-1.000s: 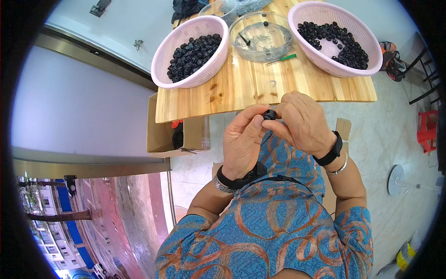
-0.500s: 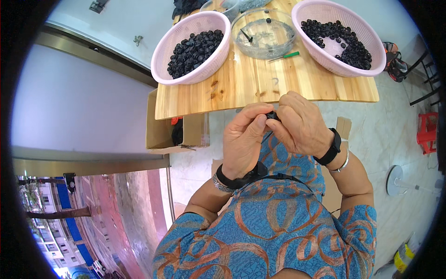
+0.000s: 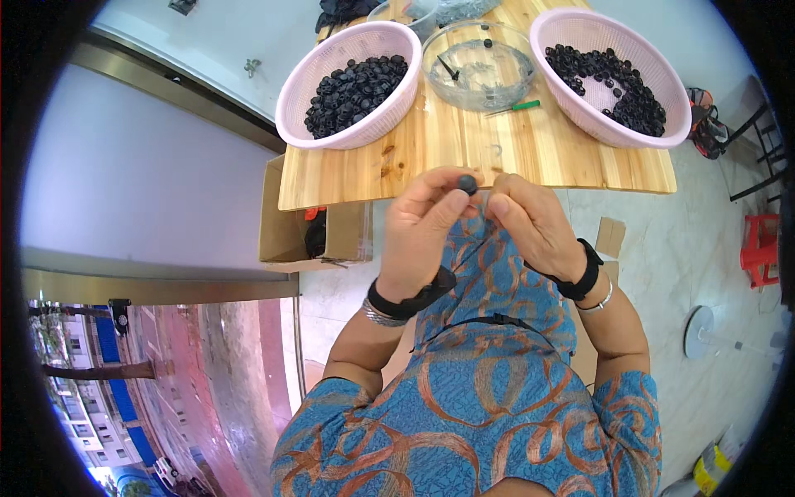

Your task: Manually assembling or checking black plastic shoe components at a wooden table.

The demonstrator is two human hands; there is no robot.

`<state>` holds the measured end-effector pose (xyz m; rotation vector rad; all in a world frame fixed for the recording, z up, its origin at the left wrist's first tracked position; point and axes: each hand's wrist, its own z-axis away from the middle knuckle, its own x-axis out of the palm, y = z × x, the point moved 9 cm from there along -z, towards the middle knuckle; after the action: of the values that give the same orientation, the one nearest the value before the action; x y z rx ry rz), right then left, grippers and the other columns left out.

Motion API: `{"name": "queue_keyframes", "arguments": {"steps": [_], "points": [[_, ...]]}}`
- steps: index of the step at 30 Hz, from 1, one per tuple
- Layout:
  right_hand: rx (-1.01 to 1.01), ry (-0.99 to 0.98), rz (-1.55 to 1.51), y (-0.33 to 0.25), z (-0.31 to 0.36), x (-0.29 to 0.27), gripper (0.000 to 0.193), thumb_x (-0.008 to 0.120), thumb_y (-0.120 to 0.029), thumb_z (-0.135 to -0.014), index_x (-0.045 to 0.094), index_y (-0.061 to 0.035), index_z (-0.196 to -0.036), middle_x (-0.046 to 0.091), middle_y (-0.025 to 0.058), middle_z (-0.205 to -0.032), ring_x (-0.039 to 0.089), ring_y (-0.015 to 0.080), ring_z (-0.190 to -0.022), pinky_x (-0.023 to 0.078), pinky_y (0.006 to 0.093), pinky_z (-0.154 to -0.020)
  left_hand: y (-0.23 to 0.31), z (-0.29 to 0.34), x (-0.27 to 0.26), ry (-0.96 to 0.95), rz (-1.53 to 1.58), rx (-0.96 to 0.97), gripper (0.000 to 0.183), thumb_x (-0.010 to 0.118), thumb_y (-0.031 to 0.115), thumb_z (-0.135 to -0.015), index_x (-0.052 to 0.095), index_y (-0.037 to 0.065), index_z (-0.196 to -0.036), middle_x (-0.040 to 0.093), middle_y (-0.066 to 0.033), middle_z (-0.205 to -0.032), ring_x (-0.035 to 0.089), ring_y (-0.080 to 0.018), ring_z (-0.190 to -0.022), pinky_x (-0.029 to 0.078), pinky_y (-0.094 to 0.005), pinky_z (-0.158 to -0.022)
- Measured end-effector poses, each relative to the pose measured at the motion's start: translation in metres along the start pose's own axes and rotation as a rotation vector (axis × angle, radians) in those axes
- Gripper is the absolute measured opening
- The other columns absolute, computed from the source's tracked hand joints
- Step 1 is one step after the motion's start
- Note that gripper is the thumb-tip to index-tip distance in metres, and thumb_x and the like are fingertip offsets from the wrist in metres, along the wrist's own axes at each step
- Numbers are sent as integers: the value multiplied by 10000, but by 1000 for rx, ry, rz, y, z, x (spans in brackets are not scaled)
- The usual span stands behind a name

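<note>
Between the thumb and fingers of my left hand (image 3: 421, 228) is a small round black part (image 3: 468, 184), its smooth face turned up. Close by on the right, my right hand (image 3: 537, 222) is closed in a pinch, a short gap away from the part. Whatever its fingertips hold is hidden or too fine to name. Both hands are over my lap, just off the near edge of the wooden table (image 3: 331, 184).
Pink baskets of black parts stand at the table's left (image 3: 291, 103) and right (image 3: 667, 83). A clear round tray (image 3: 476, 99) sits between them, with a green-handled pick (image 3: 525, 105) in front. Below the left edge is an open cardboard box (image 3: 275, 215).
My hands have drawn slightly apart. The black part, earlier between both hands' fingers, is now in my left hand alone, a little higher and farther left.
</note>
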<state>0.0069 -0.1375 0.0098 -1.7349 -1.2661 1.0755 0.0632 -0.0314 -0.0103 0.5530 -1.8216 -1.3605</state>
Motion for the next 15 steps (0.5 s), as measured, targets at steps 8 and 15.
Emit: {"name": "queue_keyframes", "arguments": {"steps": [8, 15], "points": [[162, -82, 111, 24, 12, -5, 259, 545, -237, -878, 519, -15, -746, 485, 45, -581, 426, 130, -527, 367, 267, -485, 42, -24, -55, 60, 186, 2, 222, 524, 80, -879, 520, -2, -1085, 599, -114, -966, 580, -126, -799, 487, -233, -755], [177, -93, 86, 40, 16, -15, 241, 555, -214, -876, 523, -6, -758, 445, 20, -568, 395, 100, -522, 349, 242, -476, 86, -64, -94, 98, -152, 98, 184, 538, 73, -872, 574, 1, -1038, 615, -65, -886, 560, -89, -767, 451, -205, -725]]}}
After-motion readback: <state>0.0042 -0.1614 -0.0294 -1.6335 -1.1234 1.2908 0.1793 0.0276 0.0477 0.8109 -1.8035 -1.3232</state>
